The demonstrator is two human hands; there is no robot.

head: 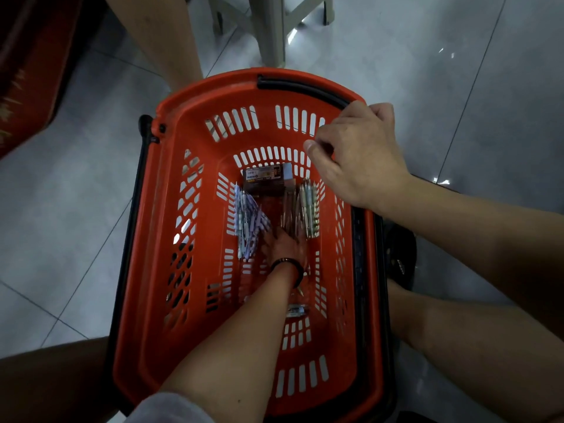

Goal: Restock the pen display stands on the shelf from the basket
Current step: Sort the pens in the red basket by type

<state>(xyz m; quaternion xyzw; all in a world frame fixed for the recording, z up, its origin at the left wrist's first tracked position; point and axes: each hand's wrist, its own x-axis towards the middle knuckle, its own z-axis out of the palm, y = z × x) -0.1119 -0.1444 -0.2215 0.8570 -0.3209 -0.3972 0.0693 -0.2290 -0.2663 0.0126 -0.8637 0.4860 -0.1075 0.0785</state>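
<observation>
An orange basket point(210, 87) stands on the grey tiled floor point(91, 209) between the person's knees, its black handle point(305, 87) folded down along the far rim. The right hand point(357, 157) grips the far right corner of the rim, fingers curled over the edge and thumb pointing inward. The left hand point(287, 244), with a dark wristband point(290, 264), reaches down to the bottom and lies between two bunches of pens: purple ones point(248, 221) on its left and greenish ones point(306, 209) on its right. Its fingers touch both bunches, but it is too dim and blurred to tell whether they hold any. A small brown box point(265, 178) lies just beyond the pens against the far wall. One loose pen point(297, 309) lies partly under the left forearm. Stool legs point(271, 32) stand just past the basket, a bare leg point(164, 41) beside them, and a black shoe point(399, 257) rests to the right
</observation>
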